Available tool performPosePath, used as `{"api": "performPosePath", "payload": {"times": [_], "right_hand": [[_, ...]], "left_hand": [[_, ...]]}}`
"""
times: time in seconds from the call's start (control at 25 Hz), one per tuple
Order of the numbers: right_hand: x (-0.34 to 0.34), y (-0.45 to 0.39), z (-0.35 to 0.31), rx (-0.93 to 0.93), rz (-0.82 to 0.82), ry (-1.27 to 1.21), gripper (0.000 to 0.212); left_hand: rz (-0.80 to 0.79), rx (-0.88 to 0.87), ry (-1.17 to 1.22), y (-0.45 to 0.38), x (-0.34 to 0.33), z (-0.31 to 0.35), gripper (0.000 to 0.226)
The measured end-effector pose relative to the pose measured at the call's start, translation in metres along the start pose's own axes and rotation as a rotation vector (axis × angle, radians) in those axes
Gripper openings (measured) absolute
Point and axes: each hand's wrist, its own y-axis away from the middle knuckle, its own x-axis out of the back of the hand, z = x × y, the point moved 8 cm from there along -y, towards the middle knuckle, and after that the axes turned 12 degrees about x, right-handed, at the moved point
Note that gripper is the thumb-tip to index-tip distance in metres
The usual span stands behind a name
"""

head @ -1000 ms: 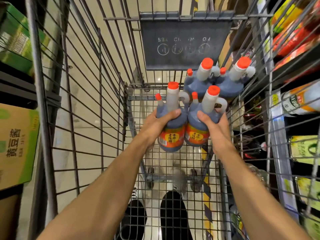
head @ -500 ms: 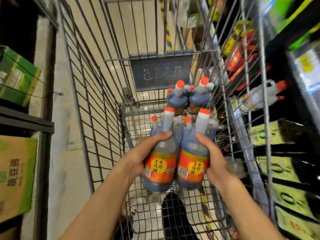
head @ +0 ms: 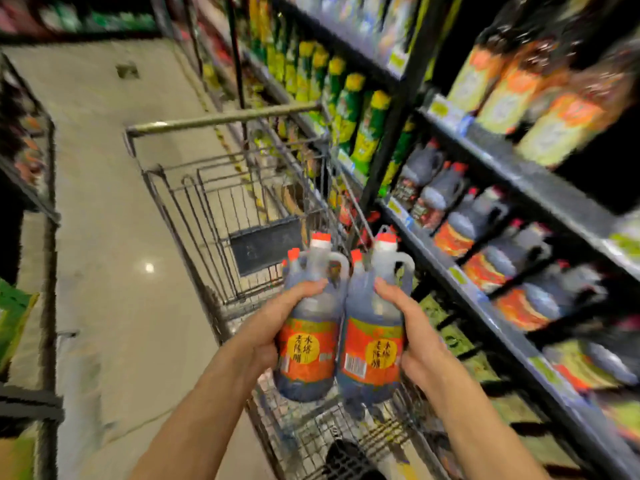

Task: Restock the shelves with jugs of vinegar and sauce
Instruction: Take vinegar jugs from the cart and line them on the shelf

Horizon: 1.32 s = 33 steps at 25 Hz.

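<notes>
Head cam: both jugs are up out of the cart [head: 221,188] now. Left hand [head: 273,327] wraps the left jug [head: 310,341], right hand [head: 412,327] the right jug [head: 372,344], with the shelf [head: 485,306] at right probably next.

Dim store aisle: pale glossy floor [head: 114,237] at left reflecting a light, dark stocked shelving [head: 519,174] filling the frame's right.

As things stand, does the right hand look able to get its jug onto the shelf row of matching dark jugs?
Probably yes. The right hand grips its jug above the cart, on the side nearest the matching dark jugs, with nothing visible between; the blur hides any free slot.
</notes>
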Motion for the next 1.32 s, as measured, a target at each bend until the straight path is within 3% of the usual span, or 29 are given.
{"api": "performPosePath", "payload": {"times": [0.2,0.32,0.44,0.6,0.76,1.0,1.2,1.32], "right_hand": [[0.017,0.107,-0.073,0.202,0.164,-0.066,0.046],[0.049,0.171,-0.098,0.295,0.276,-0.085,0.045],[0.088,0.237,-0.115,0.353,0.394,-0.089,0.039],[0.15,0.323,-0.127,0.448,0.559,-0.124,0.036],[0.221,0.405,-0.134,0.51,0.716,-0.131,0.033],[0.341,0.523,-0.153,0.589,0.878,-0.103,0.032],[0.431,0.598,-0.171,0.611,0.937,-0.093,0.031],[0.467,0.623,-0.178,0.641,0.941,-0.096,0.041]], "left_hand": [[-0.124,-0.1,-0.2,0.075,-0.079,0.012,0.052],[-0.249,-0.079,-0.347,0.106,-0.139,-0.005,0.039],[-0.371,-0.015,-0.474,0.125,-0.2,-0.038,0.026],[-0.477,0.014,-0.645,0.139,-0.286,-0.088,0.042],[-0.586,0.0,-0.884,0.147,-0.377,-0.152,0.039],[-0.699,0.116,-0.88,0.167,-0.506,-0.269,0.049],[-0.767,0.063,-0.891,0.179,-0.605,-0.341,0.052],[-0.808,0.054,-0.88,0.18,-0.645,-0.367,0.05]]}}
